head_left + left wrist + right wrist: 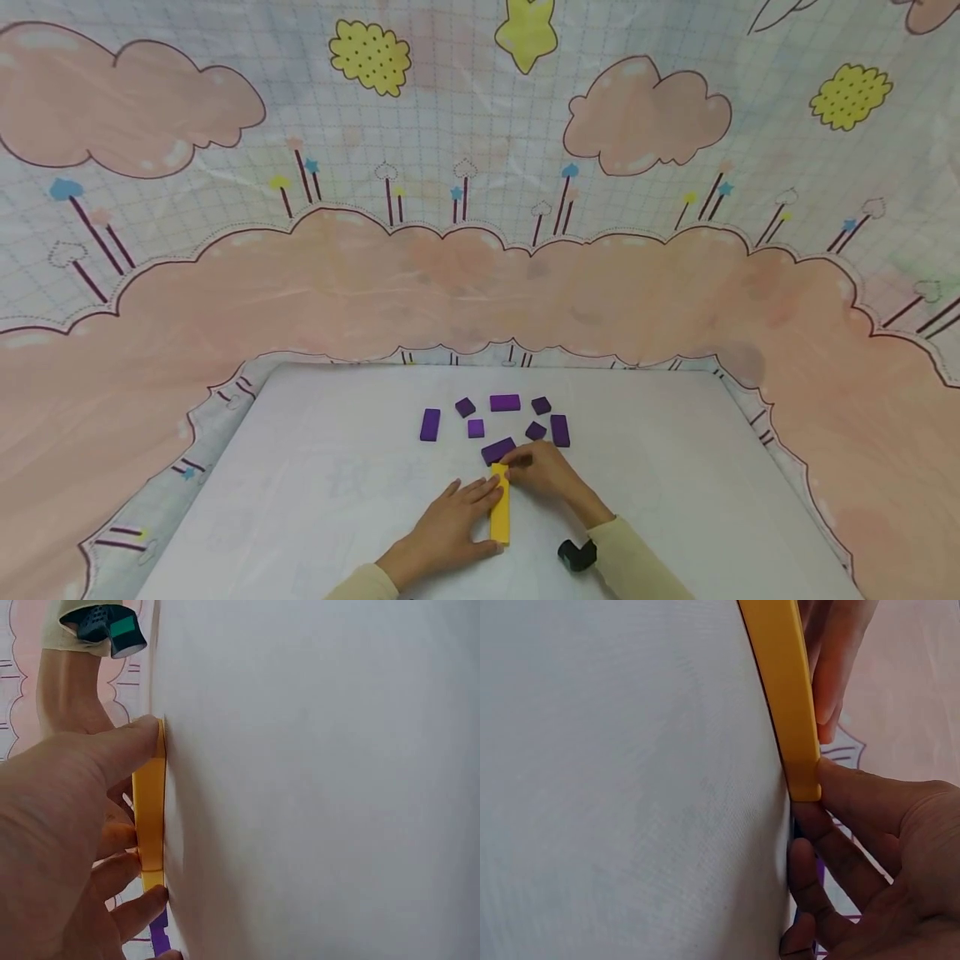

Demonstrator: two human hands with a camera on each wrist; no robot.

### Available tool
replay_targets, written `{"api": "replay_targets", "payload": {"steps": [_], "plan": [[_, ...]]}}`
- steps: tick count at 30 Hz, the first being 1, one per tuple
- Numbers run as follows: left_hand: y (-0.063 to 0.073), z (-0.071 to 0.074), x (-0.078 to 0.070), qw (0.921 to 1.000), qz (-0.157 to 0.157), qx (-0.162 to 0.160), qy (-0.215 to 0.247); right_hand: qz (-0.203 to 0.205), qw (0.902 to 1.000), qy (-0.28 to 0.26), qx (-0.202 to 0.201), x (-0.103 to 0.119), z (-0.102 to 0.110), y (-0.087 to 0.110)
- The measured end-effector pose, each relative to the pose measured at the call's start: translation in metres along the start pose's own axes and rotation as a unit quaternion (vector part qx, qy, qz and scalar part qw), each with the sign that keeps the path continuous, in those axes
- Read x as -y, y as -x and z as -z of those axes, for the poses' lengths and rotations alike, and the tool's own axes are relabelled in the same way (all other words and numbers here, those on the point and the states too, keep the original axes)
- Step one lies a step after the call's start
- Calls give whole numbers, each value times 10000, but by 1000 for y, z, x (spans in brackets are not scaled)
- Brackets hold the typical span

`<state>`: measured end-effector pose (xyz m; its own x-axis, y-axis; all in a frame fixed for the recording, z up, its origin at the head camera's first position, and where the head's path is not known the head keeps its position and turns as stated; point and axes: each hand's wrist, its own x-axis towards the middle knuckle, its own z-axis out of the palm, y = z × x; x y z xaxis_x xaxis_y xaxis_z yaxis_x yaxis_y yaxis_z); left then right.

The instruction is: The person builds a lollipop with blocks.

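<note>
A long yellow bar [499, 521] lies lengthwise on the white tabletop; in the left wrist view thin lines cross the yellow bar [150, 814] near both ends. My left hand [448, 527] rests against its left side, with fairly straight, spread fingers and the thumb touching its near end. At the far end, my right hand [549, 473] pinches the yellow bar [784, 682] between thumb and index finger, its other fingers curled beneath. A purple rectangular block [498, 451] lies just beyond that end, close to the right fingertips.
Farther back lie several purple pieces: rectangular blocks on the left [430, 425], at the back [505, 403] and on the right [560, 431], with small blocks [476, 428] among them. A patterned cloth [480, 283] hangs behind the white table [315, 467]. The right wrist carries a black device [577, 556].
</note>
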<state>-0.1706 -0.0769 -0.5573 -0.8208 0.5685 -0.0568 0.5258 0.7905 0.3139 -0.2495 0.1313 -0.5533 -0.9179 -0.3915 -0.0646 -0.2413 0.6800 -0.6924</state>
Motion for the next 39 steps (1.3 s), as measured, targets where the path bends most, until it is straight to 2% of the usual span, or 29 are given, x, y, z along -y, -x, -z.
{"api": "replay_targets", "payload": {"steps": [5, 11, 17, 23, 31, 36, 39], "plan": [[0, -1, 0, 9999, 13, -111, -5, 12, 10000, -19, -8, 1, -1, 0], [0, 1, 0, 9999, 97, -106, 26, 179, 9998, 36, -61, 4, 2, 2], [1, 4, -3, 9998, 135, -92, 60, 157, 9996, -56, -241, 7, 5, 6], [0, 2, -4, 9998, 100, -153, 87, 141, 9969, -423, -652, 2, 9, 7], [3, -1, -5, 9999, 112, -99, 55, 63, 9885, -749, -1312, -5, 6, 5], [4, -1, -4, 9998, 94, -158, 9, 63, 9849, -815, -1525, -6, 4, 2], [5, -1, -4, 9998, 117, -122, 68, 37, 9855, -783, -1505, -6, 1, 2]]}}
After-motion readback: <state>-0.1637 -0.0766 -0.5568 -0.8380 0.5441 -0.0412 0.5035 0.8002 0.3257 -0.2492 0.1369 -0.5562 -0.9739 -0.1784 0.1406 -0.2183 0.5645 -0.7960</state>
